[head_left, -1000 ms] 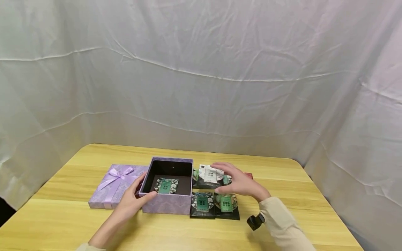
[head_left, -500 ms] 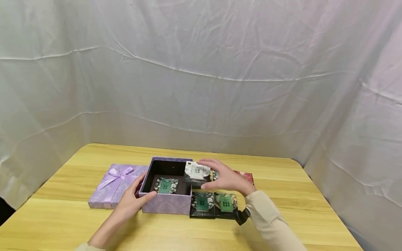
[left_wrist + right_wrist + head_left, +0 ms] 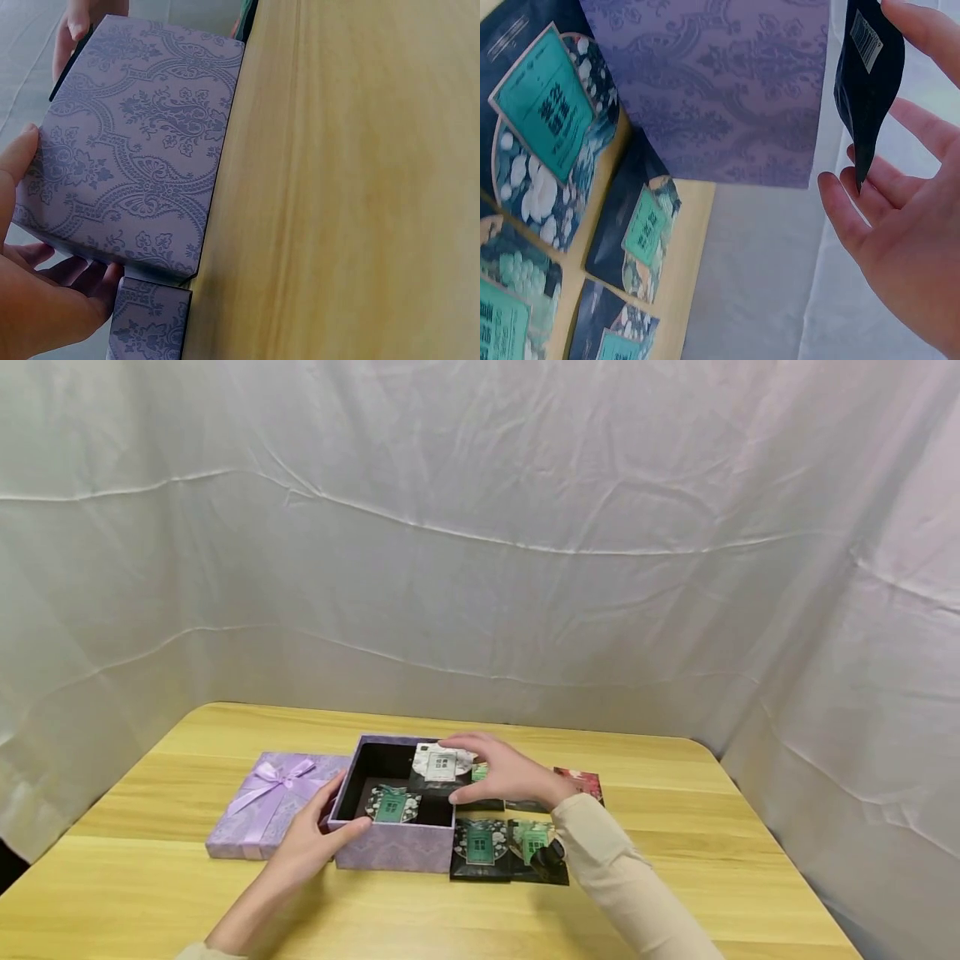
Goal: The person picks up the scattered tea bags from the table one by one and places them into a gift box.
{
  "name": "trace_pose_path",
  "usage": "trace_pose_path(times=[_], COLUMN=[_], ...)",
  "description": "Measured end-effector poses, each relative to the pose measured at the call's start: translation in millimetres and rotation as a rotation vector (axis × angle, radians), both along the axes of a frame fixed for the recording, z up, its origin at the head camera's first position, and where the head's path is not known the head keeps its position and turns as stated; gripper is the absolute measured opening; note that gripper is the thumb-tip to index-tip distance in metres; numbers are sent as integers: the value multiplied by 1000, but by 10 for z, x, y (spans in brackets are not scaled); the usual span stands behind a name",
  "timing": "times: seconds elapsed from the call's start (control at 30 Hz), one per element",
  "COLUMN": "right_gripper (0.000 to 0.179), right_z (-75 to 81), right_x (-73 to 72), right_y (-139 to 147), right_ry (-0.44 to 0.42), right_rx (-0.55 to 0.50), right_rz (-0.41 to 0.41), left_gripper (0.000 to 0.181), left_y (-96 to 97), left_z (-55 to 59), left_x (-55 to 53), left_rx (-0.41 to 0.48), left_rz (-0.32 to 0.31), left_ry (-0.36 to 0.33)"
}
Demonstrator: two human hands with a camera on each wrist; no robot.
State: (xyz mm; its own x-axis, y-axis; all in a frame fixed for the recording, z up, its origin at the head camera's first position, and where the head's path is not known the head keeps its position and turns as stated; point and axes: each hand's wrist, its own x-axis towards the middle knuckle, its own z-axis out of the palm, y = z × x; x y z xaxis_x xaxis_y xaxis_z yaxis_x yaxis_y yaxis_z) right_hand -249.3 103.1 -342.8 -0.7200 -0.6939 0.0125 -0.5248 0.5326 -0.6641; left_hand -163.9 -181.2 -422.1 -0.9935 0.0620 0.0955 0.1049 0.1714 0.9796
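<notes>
My left hand [image 3: 303, 839] holds the near left corner of an open purple patterned box [image 3: 393, 849], thumb at the front rim and fingers along the left side. In the left wrist view those fingers bend against the box wall [image 3: 142, 135]. My right hand [image 3: 510, 772] pinches a black and white tea sachet [image 3: 440, 766] between thumb and fingers, above the box's right rim. The right wrist view catches this sachet [image 3: 870, 82] edge-on, with a barcode on its back. Inside the box lies a green-labelled sachet [image 3: 390, 805].
Left of the box lies its purple lid [image 3: 262, 814] with a ribbon bow. Several sachets sit in rows to the right, including a green-labelled one [image 3: 480, 847] and a red one [image 3: 581, 783]. A pale curtain [image 3: 480, 568] hangs behind the wooden table [image 3: 420, 914].
My right hand has taken the white-fronted sachet from the back row and carried it left over the box's rim, uncovering sachets beneath it. The left hand stays at the box.
</notes>
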Motion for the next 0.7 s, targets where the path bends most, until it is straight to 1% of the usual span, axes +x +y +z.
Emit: trace_pose_path(times=[0.2,0.37,0.47,0.7], right_gripper=[74,73,73,72], right_z=[-11,22,37,34], right_x=[3,4,-12,-35], right_y=[-140,-226,-267,-371], right_ry=[-17,20,44,45], right_rx=[32,60,74,88], right_rz=[13,5,16,51], left_gripper=[77,78,78,78], left_y=[-3,-4,-7,-12], left_z=[5,10,13,15], left_x=[4,-1,-3,-1], left_rx=[-1,5,5,-19], left_rz=[4,-2,-3,1], left_ry=[-5,-19,-19,-15])
